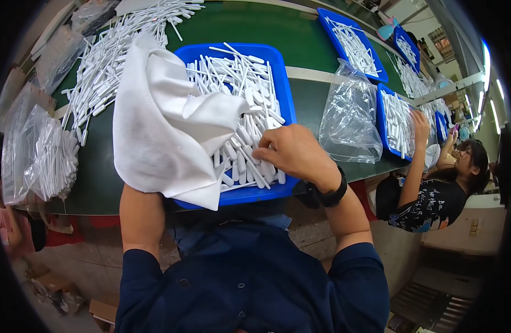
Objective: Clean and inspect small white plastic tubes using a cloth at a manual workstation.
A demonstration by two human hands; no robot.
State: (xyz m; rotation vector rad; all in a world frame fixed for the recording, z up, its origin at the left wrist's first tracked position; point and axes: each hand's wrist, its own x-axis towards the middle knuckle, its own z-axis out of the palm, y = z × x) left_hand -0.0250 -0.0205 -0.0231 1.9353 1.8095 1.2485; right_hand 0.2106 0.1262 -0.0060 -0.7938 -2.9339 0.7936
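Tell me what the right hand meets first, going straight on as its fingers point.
Most likely the white sticks in the blue tray, just left of the right hand; depth is unclear, so they may be touching.

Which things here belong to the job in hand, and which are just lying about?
Seemingly in use:
blue tray
white sticks in it, with the right hand at them
white cloth, hiding the left hand

Seemingly lying about:
clear bag, right of the tray
filled bag, far left
loose pile, upper left
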